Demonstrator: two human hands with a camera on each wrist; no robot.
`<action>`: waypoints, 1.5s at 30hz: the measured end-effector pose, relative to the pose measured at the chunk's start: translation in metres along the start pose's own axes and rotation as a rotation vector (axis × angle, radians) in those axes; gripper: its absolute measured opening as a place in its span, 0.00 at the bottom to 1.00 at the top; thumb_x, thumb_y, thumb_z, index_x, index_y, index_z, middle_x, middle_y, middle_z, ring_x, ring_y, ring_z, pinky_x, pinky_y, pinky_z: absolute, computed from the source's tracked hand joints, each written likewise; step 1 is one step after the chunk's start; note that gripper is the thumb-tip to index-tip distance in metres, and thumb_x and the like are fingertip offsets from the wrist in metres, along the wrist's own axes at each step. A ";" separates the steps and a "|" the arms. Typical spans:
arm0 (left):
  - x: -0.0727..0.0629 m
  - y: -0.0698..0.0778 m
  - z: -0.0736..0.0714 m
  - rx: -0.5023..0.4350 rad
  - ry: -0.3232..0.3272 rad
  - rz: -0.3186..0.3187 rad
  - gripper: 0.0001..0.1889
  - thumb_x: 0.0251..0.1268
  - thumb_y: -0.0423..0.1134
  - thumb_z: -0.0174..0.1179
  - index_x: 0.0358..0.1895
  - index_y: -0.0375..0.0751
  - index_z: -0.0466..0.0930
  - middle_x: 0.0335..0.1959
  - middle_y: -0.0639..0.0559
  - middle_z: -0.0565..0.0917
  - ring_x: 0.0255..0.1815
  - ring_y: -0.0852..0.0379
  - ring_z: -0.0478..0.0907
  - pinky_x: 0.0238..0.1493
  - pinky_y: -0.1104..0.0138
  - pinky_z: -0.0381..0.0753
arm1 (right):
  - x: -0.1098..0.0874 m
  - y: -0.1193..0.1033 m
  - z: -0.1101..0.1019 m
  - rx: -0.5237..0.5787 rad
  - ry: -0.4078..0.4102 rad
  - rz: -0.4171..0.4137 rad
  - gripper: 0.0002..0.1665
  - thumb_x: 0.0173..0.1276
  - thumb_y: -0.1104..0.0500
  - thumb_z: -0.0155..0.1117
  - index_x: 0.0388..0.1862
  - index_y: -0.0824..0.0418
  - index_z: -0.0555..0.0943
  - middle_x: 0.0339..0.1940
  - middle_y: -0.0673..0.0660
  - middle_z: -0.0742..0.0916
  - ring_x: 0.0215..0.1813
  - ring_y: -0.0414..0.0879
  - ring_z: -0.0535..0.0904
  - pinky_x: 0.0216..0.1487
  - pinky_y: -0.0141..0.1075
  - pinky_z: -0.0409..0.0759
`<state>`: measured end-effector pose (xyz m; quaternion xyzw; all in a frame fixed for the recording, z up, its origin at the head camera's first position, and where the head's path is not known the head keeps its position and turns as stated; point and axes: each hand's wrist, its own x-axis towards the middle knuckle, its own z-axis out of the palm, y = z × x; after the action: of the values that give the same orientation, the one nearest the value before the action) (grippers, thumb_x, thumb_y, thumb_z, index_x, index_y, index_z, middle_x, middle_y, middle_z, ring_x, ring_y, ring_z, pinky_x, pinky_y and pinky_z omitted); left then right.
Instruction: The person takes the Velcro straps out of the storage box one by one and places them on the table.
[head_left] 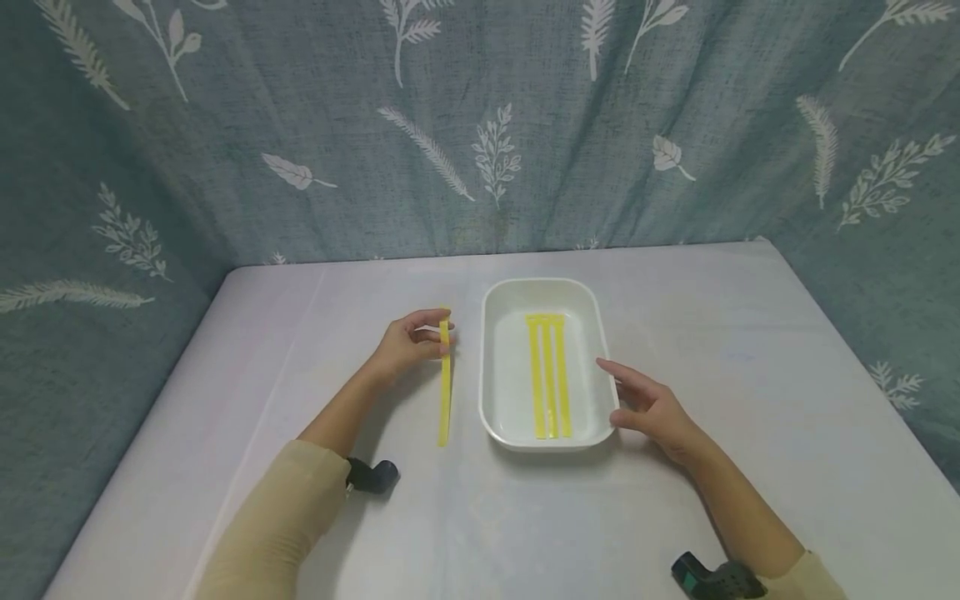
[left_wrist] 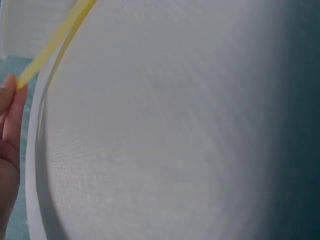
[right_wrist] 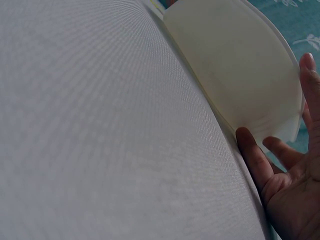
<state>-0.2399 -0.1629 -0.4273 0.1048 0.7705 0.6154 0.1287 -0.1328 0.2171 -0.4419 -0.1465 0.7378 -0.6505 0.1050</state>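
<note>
My left hand (head_left: 411, 343) pinches a narrow yellow strip (head_left: 446, 400) near its upper end. The strip hangs lengthwise towards me, left of a white tray (head_left: 491, 367); the left wrist view shows the fingertips on the end of the strip (left_wrist: 50, 48). Inside the tray, three similar yellow strips (head_left: 550, 379) lie side by side on the bottom. My right hand (head_left: 654, 410) rests at the tray's right side, its fingers spread and loosely bent. Its fingertips are against the outer wall of the tray (right_wrist: 240, 65) in the right wrist view.
The white tabletop (head_left: 480, 533) runs around the tray on all sides. Behind it hangs a blue-green curtain (head_left: 525, 167) with white leaf prints. Dark devices sit on the left wrist (head_left: 372, 477) and the right wrist (head_left: 716, 577).
</note>
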 end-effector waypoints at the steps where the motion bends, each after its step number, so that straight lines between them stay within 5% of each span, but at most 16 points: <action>1: 0.001 -0.002 0.000 0.030 0.006 0.012 0.31 0.54 0.25 0.65 0.64 0.36 0.69 0.57 0.36 0.76 0.51 0.52 0.79 0.46 0.67 0.81 | 0.000 0.000 0.000 0.003 0.000 -0.003 0.40 0.59 0.66 0.68 0.70 0.59 0.65 0.72 0.53 0.67 0.64 0.28 0.66 0.61 0.21 0.65; 6: 0.006 -0.008 0.000 0.173 0.030 0.053 0.31 0.52 0.26 0.68 0.63 0.36 0.71 0.54 0.37 0.78 0.54 0.47 0.75 0.56 0.62 0.76 | 0.000 0.001 0.001 0.014 0.002 -0.011 0.40 0.58 0.66 0.68 0.70 0.60 0.65 0.70 0.47 0.70 0.64 0.28 0.66 0.61 0.21 0.65; 15: 0.009 -0.008 0.005 0.387 0.069 -0.012 0.32 0.50 0.33 0.71 0.62 0.43 0.74 0.53 0.44 0.79 0.55 0.48 0.73 0.60 0.55 0.71 | 0.000 0.002 0.002 -0.003 0.005 0.000 0.41 0.58 0.66 0.69 0.70 0.60 0.65 0.72 0.52 0.68 0.65 0.28 0.65 0.62 0.21 0.64; 22: 0.011 -0.005 0.003 0.451 0.063 -0.057 0.34 0.47 0.36 0.73 0.63 0.41 0.73 0.56 0.43 0.76 0.56 0.47 0.71 0.60 0.55 0.71 | -0.001 0.000 0.002 -0.023 0.006 0.012 0.41 0.58 0.64 0.69 0.70 0.59 0.65 0.73 0.58 0.66 0.69 0.37 0.65 0.61 0.21 0.65; 26: 0.013 -0.005 0.000 0.469 0.065 -0.075 0.35 0.45 0.37 0.74 0.62 0.40 0.74 0.56 0.43 0.74 0.55 0.46 0.71 0.59 0.56 0.72 | 0.000 0.001 0.002 -0.020 0.006 0.010 0.40 0.59 0.65 0.69 0.70 0.59 0.65 0.73 0.56 0.67 0.67 0.33 0.66 0.61 0.21 0.65; 37: 0.017 0.001 -0.005 0.361 0.076 -0.117 0.34 0.47 0.37 0.74 0.62 0.41 0.73 0.57 0.42 0.74 0.55 0.47 0.71 0.56 0.57 0.73 | 0.001 0.001 0.002 0.003 0.004 0.002 0.41 0.58 0.64 0.69 0.70 0.59 0.65 0.71 0.51 0.69 0.64 0.28 0.65 0.62 0.21 0.64; 45: 0.025 0.026 -0.006 0.204 0.082 -0.206 0.33 0.53 0.40 0.70 0.65 0.45 0.71 0.61 0.46 0.75 0.60 0.49 0.72 0.62 0.55 0.70 | 0.001 0.001 0.000 -0.005 0.007 -0.008 0.40 0.58 0.65 0.69 0.70 0.59 0.66 0.71 0.49 0.70 0.64 0.28 0.66 0.61 0.20 0.64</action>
<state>-0.2659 -0.1550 -0.4026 0.0125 0.8402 0.5215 0.1480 -0.1336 0.2166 -0.4432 -0.1472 0.7392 -0.6497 0.0994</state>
